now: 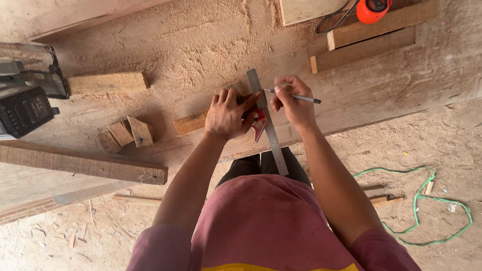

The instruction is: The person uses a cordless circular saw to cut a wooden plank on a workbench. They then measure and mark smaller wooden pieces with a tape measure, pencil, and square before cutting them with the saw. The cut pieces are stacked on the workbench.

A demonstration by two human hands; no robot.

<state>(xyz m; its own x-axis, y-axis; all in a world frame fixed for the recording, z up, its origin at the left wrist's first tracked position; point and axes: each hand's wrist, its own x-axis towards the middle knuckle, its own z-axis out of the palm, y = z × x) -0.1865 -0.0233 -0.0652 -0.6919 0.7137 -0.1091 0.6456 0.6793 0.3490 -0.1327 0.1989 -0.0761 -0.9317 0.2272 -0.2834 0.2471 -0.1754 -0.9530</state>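
My left hand presses flat, fingers spread, on a short wooden block and on the red head of a combination square, pinning both to the sawdust-covered surface. My right hand is pinched around a pencil, its tip right against the steel blade of the square, near the block's end. The blade runs from past the block back toward my legs, at a slight slant in this view. To the left lie a loose pile of small offcuts, a longer block and a dark power tool; a long plank crosses the near left edge. Ahead on the right are stacked boards and an orange tool, and a green cord loops on the floor to my right. The risk I see is the square creeping: sawdust under the block gives little grip, so if my left palm eases, the head may lift off the edge and the line would run out of true. Leaning the pencil hard against the blade could also push it sideways.
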